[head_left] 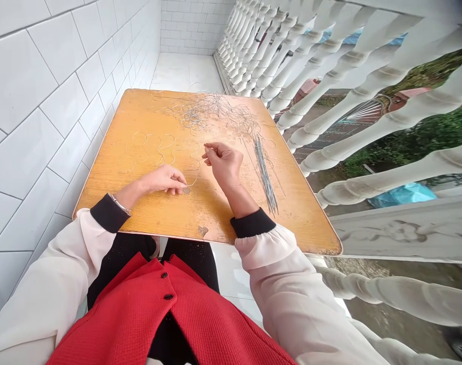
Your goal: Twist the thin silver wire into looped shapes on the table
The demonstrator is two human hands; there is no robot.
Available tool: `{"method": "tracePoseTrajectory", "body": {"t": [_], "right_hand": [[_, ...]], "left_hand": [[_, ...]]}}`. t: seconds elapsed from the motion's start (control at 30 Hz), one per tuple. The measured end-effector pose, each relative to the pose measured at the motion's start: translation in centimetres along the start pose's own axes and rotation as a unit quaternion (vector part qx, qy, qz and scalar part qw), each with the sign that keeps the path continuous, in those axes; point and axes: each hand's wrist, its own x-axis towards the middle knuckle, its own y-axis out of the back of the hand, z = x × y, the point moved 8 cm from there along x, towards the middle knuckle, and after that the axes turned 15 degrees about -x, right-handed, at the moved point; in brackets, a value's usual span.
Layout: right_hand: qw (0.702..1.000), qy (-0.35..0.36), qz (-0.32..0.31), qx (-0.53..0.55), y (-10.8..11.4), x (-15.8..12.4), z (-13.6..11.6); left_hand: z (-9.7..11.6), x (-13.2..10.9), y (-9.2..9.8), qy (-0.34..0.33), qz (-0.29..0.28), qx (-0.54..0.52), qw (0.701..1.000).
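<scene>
A thin curved wire stands out from the pinched fingertips of my left hand, low over the wooden table. My right hand is closed with thumb and index finger together, above and to the right of the left. The wire's curve runs up toward the right fingertips; whether they grip its end is too fine to make out. Several bent, wavy wires lie beyond my left hand. To the right of my right hand rests a bundle of straight grey wires.
A loose tangle of curled wire spreads over the table's far side. White tiled wall runs along the left. On the right stands a white balustrade, with greenery and a blue cover beyond it.
</scene>
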Motion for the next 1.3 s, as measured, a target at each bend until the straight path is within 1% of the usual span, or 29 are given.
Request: {"method": "tracePoseTrajectory", "body": {"t": [0.1,0.23,0.33,0.43,0.53,0.7,0.8,0.87,0.97,1.03,1.1,1.17,1.2,1.23,1.3], "right_hand": [[1.000,-0.013,-0.004,0.019,-0.2,0.3,0.3],[0.997,-0.046,-0.025,0.052,-0.5,0.7,0.8],[0.995,-0.063,-0.036,0.065,-0.6,1.0,1.1],[0.996,-0.064,-0.037,0.058,-0.2,1.3,1.5],[0.996,-0.077,-0.028,0.036,0.4,2.0,2.6],[0.988,-0.154,-0.026,-0.008,0.8,4.7,6.0],[0.987,-0.156,-0.025,-0.011,0.7,6.2,6.6],[0.987,-0.156,-0.026,-0.002,0.7,6.6,6.3],[0.990,-0.140,-0.019,0.020,1.0,6.2,5.0],[0.992,-0.120,-0.019,0.035,1.2,5.6,3.9],[0.994,-0.100,-0.025,0.047,1.2,5.0,2.8],[0.995,-0.080,-0.028,0.050,1.1,4.5,1.9],[0.996,-0.068,-0.027,0.049,1.1,4.3,1.4],[0.997,-0.056,-0.025,0.046,1.1,4.1,1.0],[0.998,-0.037,-0.019,0.044,1.1,3.9,0.4]], "left_hand": [[-0.3,0.3,-0.1,0.000,-0.003,-0.011,1.000],[-0.6,0.8,-0.7,-0.016,-0.014,-0.028,0.999],[-0.5,1.0,-1.4,-0.038,-0.018,-0.043,0.998],[-0.2,1.0,-1.8,-0.056,-0.013,-0.028,0.998],[0.4,0.9,-1.1,-0.079,0.026,-0.001,0.997],[1.3,0.4,1.3,-0.110,0.125,-0.001,0.986],[1.3,0.2,1.8,-0.116,0.140,-0.002,0.983],[1.0,0.3,1.8,-0.115,0.139,0.002,0.984],[0.9,0.5,2.0,-0.119,0.151,0.014,0.981],[1.5,0.8,2.1,-0.134,0.166,0.035,0.976],[2.4,1.1,1.9,-0.154,0.171,0.068,0.971],[3.4,1.8,1.1,-0.158,0.152,0.105,0.970],[3.7,2.3,0.4,-0.146,0.133,0.117,0.973],[3.8,2.8,-0.3,-0.132,0.110,0.118,0.978],[3.9,3.7,-1.8,-0.105,0.061,0.084,0.989]]}}
